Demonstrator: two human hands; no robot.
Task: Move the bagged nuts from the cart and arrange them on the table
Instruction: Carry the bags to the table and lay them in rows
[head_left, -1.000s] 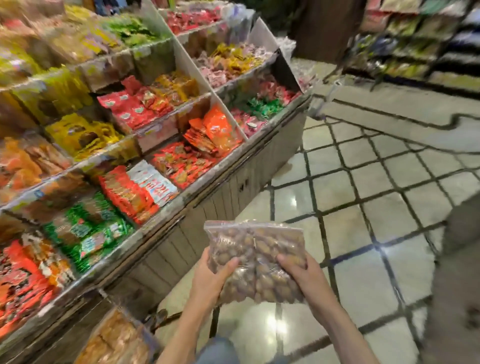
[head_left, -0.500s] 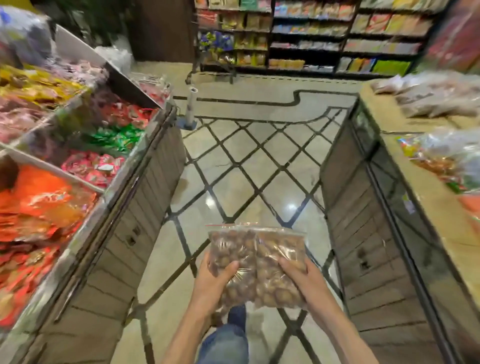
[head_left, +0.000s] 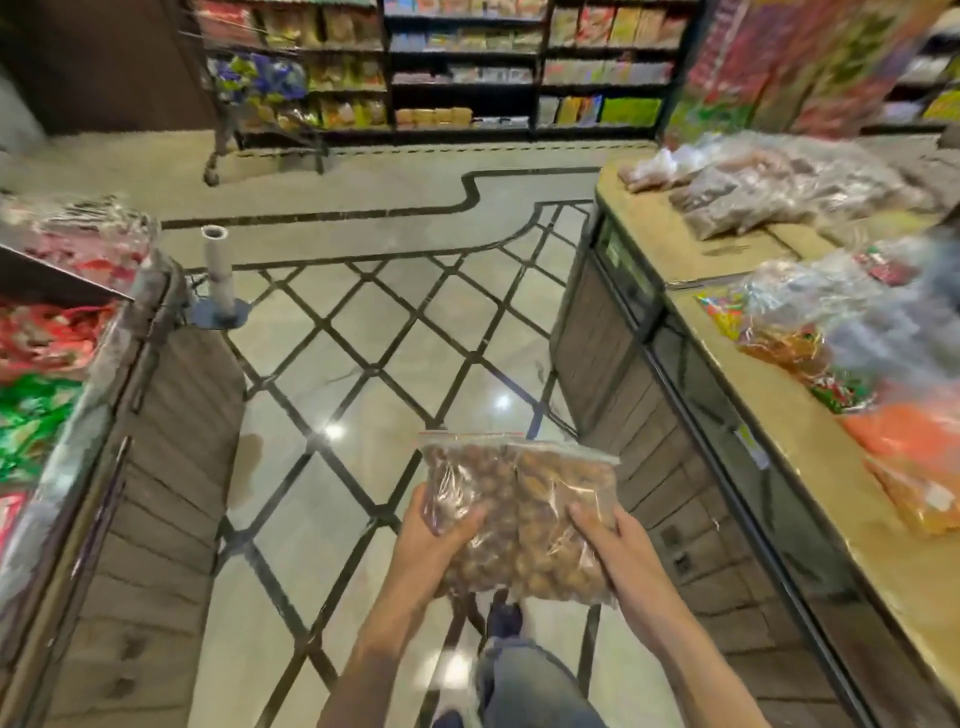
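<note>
Here, both hands (head_left: 431, 545) (head_left: 621, 556) grip clear bags of brown nuts (head_left: 519, 514).

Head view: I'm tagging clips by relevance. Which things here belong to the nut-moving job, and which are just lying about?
Job:
nut bags, held by left hand and right hand
table
bagged goods already on it

Lying about:
candy bins
shelves
post
orange packs

Head-worn view, forward-down along aisle floor (head_left: 363, 395)

glossy diamond-tiled floor (head_left: 363, 374), stocked shelves (head_left: 462, 67) behind
</note>
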